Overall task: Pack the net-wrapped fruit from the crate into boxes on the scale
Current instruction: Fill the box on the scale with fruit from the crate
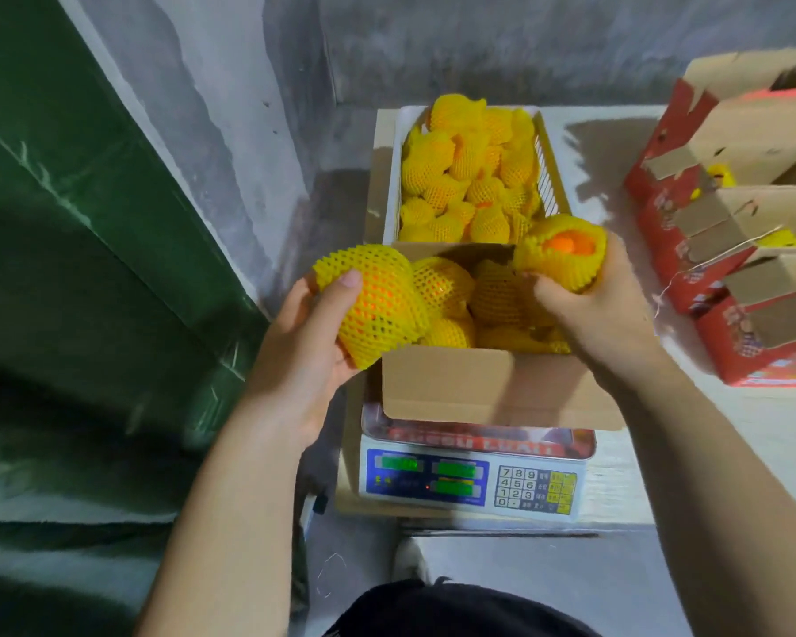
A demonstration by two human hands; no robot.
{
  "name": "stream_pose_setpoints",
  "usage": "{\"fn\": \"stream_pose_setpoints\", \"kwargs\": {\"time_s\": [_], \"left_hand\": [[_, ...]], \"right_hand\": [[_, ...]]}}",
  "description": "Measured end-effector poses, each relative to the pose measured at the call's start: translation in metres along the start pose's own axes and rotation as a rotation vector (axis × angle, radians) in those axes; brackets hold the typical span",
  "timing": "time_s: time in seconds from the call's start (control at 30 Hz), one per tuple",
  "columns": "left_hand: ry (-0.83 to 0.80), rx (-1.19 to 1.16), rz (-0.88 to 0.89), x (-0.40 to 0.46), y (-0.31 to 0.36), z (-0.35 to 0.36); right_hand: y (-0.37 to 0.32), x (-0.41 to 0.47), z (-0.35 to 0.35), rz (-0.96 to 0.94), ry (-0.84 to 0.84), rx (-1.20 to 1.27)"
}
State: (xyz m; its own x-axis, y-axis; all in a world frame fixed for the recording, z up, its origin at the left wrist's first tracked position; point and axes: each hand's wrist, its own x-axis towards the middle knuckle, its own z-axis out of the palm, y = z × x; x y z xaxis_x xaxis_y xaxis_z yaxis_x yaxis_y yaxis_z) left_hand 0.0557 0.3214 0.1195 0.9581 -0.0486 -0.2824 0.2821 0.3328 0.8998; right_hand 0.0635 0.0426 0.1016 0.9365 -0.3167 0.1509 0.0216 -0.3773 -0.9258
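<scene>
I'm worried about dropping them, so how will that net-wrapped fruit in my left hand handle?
The net-wrapped fruit looks round, so probably rolls if set down loose. Its foam mesh likely cushions it and aids grip. It fills the left hand, suggesting some heft.

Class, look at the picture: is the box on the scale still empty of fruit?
No. The box on the scale already holds several net-wrapped fruits, and each hand grips one more above it.

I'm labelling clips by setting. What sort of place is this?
Probably a fruit-packing room: an electronic scale under an open cardboard box, a white crate of net-wrapped fruit, and printed red cartons alongside.
</scene>
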Motion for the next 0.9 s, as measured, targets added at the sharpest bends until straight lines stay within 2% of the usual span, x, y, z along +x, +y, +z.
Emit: {"fn": "stream_pose_setpoints", "kwargs": {"time_s": [0.13, 0.23, 0.3, 0.37, 0.5, 0.63, 0.77, 0.9], "left_hand": [[-0.064, -0.012, -0.031, 0.024, 0.007, 0.013], [-0.110, -0.039, -0.073, 0.039, 0.007, 0.024], [-0.145, -0.060, -0.096, 0.047, 0.006, 0.031], [-0.171, -0.056, -0.104, 0.053, 0.006, 0.038], [-0.146, -0.014, -0.083, 0.066, 0.004, 0.049], [-0.127, 0.017, -0.064, 0.075, 0.006, 0.056], [-0.115, 0.041, -0.075, 0.080, 0.003, 0.059], [-0.097, -0.013, -0.096, 0.081, -0.002, 0.062]], "right_hand": [[-0.010, 0.013, -0.019, 0.093, 0.119, 0.295], [-0.016, 0.027, -0.030, 0.240, 0.112, 0.701], [-0.014, 0.041, -0.039, 0.268, 0.116, 0.954], [-0.007, 0.058, -0.046, 0.258, 0.152, 0.993], [0.002, 0.106, -0.049, 0.250, 0.137, 0.563], [0.009, 0.172, -0.037, 0.250, -0.122, 0.073], [0.036, 0.237, -0.006, 0.229, -0.300, -0.355], [0.066, 0.251, 0.013, 0.260, -0.499, -0.762]]}}
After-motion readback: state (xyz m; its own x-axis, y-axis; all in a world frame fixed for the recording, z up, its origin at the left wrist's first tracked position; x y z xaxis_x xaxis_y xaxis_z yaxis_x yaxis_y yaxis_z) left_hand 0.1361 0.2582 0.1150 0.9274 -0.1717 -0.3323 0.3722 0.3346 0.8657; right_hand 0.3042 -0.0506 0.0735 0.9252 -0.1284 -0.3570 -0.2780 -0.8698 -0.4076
